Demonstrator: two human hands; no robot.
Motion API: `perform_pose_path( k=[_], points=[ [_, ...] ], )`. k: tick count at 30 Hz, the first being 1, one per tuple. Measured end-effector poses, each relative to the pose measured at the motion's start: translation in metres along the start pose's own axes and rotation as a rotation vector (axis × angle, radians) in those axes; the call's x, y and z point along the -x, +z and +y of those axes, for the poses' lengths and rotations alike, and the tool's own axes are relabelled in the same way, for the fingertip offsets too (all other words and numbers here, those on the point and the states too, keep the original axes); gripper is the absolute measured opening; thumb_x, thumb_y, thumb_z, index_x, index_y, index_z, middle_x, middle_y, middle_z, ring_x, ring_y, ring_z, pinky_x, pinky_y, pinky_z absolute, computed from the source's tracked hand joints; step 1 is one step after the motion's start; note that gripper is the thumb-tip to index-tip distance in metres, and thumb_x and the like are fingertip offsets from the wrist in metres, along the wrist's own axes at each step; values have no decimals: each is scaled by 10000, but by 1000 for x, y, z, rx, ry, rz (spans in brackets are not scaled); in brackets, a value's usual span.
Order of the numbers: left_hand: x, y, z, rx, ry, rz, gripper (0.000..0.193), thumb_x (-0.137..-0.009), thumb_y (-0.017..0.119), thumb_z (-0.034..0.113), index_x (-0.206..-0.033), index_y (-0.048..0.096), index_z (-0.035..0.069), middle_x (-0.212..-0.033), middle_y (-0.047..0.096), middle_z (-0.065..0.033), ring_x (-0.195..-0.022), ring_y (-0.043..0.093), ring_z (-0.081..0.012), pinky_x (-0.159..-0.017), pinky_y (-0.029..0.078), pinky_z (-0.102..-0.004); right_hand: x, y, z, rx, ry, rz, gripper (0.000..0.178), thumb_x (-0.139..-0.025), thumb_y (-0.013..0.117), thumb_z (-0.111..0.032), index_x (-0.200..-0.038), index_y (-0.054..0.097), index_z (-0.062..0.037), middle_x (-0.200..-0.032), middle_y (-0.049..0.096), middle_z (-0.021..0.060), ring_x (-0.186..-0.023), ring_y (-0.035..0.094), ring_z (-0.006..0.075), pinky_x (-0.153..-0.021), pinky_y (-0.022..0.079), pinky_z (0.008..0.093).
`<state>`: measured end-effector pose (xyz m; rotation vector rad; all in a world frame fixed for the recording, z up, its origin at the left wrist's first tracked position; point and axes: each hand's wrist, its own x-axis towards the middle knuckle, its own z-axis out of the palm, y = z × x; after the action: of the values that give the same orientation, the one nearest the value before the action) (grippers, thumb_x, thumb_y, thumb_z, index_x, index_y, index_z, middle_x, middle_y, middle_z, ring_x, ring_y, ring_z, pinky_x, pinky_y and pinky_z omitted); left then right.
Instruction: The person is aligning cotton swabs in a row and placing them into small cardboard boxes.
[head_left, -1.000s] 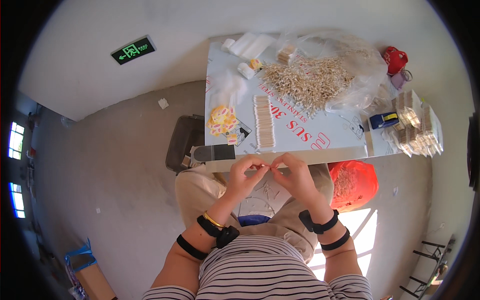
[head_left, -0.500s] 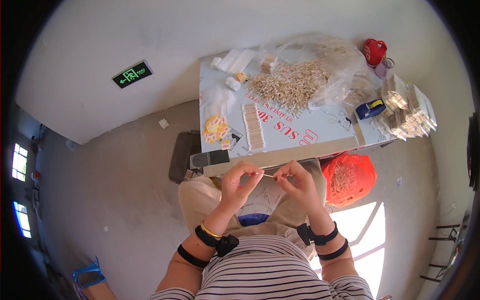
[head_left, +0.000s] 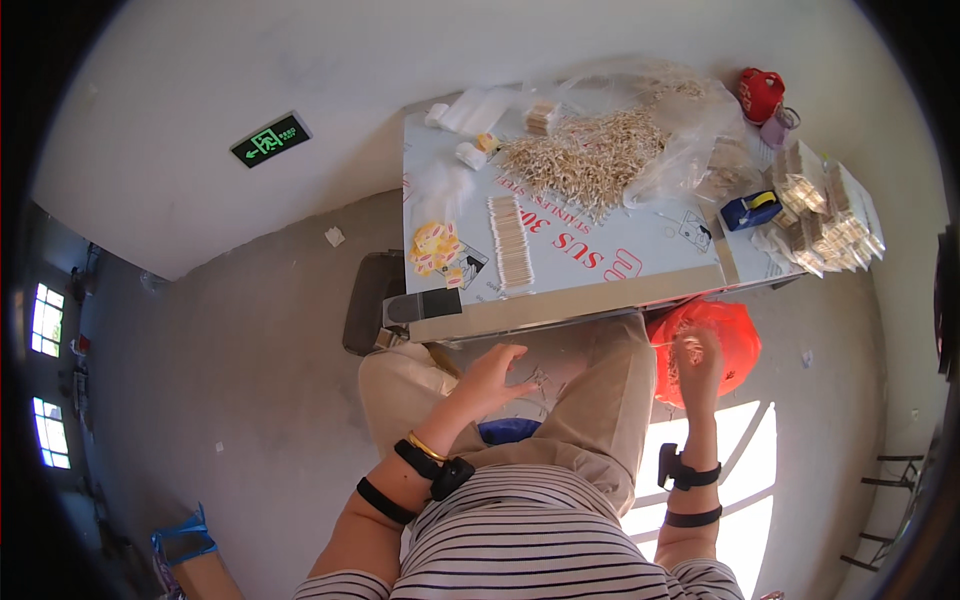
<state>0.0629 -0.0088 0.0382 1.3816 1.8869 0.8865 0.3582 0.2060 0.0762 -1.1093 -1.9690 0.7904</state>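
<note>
Above my lap, my left hand (head_left: 492, 380) is empty, its thumb and fingers apart. My right hand (head_left: 697, 362) reaches over a red plastic bag (head_left: 742, 345) beside my right knee. Motion blurs its fingers, so whether it still holds a swab cannot be seen. Pale swab sticks lie inside that bag. On the table in front of me, a neat row of cotton swabs (head_left: 511, 243) lies side by side. Behind it spreads a big loose heap of cotton swabs (head_left: 585, 160), partly under a clear plastic bag (head_left: 690, 120).
Yellow-white labels (head_left: 435, 247) lie at the table's left. A blue tape dispenser (head_left: 750, 210) and stacked swab packs (head_left: 825, 215) stand at the right, near a red cap-like item (head_left: 761, 94). A dark bin (head_left: 368, 305) is by the table's left end. The metal table edge (head_left: 570, 307) faces my knees.
Both hands were pinching one thin swab between them. They have parted: my right hand has moved right to the red bag, and my left has lowered slightly and opened.
</note>
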Motion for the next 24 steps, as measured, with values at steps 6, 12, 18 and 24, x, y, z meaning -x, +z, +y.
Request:
perform_pose_path(
  k=[6, 12, 18, 24],
  points=[
    [-15, 13, -57, -14, -170, -42, 548, -917, 792, 310, -1368, 603, 63, -1276, 616, -160, -1113, 649, -272, -946, 537, -381, -11, -48, 64, 634, -64, 172, 236, -875, 735, -67, -1104, 680, -71, -1140, 616, 145, -1157, 554, 372, -998, 447, 489],
    [-62, 35, -90, -199, -149, 24, 585, -917, 761, 297, -1406, 543, 62, -1228, 599, -191, -1112, 639, -397, -920, 536, -474, -23, 60, 25, 274, -123, -122, 226, -851, 754, -65, -1067, 688, -81, -1137, 597, 133, -1121, 552, 352, -994, 449, 477],
    [-88, 43, -112, -302, -246, -53, 802, -946, 727, 287, -1597, 288, 121, -1206, 583, -195, -1098, 629, -398, -896, 546, -470, -34, 129, -11, 128, -81, -334, 222, -831, 756, -60, -1044, 696, -85, -1123, 598, 113, -1089, 551, 339, -969, 462, 456],
    [-102, 38, -110, -264, -276, -47, 803, -948, 722, 294, -1601, 287, 122, -1210, 577, -192, -1076, 631, -420, -851, 549, -501, -44, 157, -4, 118, -87, -404, 228, -827, 752, -72, -1049, 699, -84, -1110, 599, 110, -1075, 553, 336, -961, 462, 453]
  ],
)
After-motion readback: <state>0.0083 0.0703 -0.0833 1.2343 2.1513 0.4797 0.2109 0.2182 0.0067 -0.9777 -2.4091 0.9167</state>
